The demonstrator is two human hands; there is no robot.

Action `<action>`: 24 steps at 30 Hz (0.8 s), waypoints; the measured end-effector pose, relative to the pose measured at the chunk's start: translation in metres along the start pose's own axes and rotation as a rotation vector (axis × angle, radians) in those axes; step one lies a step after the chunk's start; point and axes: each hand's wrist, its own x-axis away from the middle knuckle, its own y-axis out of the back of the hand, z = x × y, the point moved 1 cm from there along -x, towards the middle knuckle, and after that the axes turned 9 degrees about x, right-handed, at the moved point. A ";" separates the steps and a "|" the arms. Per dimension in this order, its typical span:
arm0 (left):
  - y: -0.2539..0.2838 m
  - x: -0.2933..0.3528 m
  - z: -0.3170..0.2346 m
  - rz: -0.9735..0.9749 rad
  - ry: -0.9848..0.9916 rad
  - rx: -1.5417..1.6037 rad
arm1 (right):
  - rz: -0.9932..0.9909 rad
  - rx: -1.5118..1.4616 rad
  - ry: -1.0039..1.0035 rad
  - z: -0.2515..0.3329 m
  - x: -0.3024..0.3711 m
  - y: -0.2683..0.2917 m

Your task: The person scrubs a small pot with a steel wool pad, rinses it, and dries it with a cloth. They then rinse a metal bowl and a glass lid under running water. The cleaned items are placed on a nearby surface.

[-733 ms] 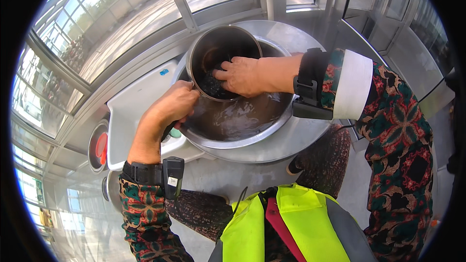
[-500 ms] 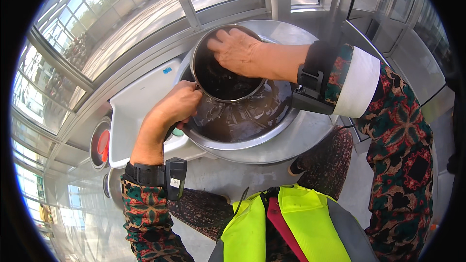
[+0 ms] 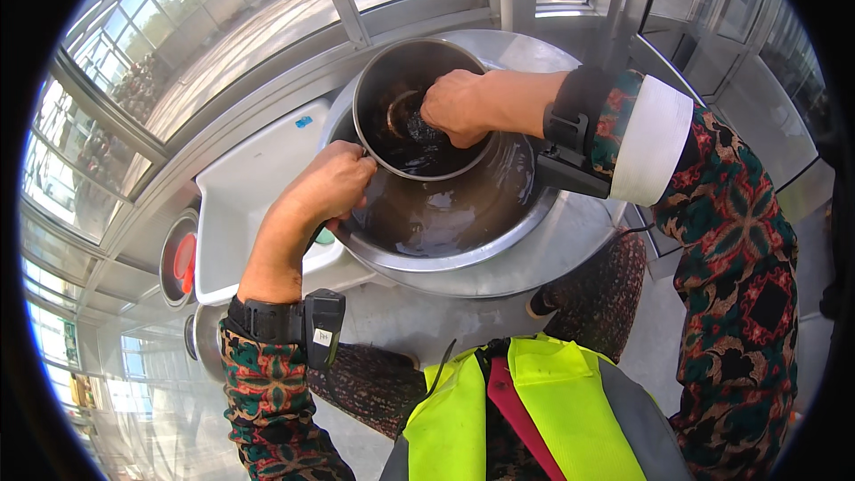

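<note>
The left hand's (image 3: 337, 178) fingers clasp the pot (image 3: 383, 93); the right hand's (image 3: 459, 107) bunch inside, their hold unclear.

Your left hand (image 3: 337, 180): curled tight at the pot's (image 3: 381, 76) near-left rim | your right hand (image 3: 457, 109): inside the pot's right side, bent down, fingertips hidden | your left forearm (image 3: 281, 245): near-left of the pot | your right forearm (image 3: 525, 101): right of it
</note>
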 end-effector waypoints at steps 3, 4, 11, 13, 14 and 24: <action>-0.001 0.000 0.003 0.000 -0.027 -0.016 | 0.086 -0.422 0.021 0.012 0.003 0.003; -0.002 0.001 0.004 -0.004 -0.035 -0.019 | 0.118 -0.547 0.037 0.015 0.002 0.005; -0.003 0.004 0.005 -0.038 -0.037 -0.016 | -0.152 -1.598 -0.139 0.017 0.014 0.013; -0.004 0.003 0.004 -0.046 -0.029 -0.032 | -0.118 -1.563 -0.130 0.026 0.013 0.013; -0.005 0.003 0.003 -0.047 -0.020 -0.025 | -0.066 -1.484 -0.130 0.029 0.013 0.011; -0.010 0.007 -0.003 -0.109 -0.064 -0.152 | 0.024 -0.002 0.048 0.029 0.028 -0.017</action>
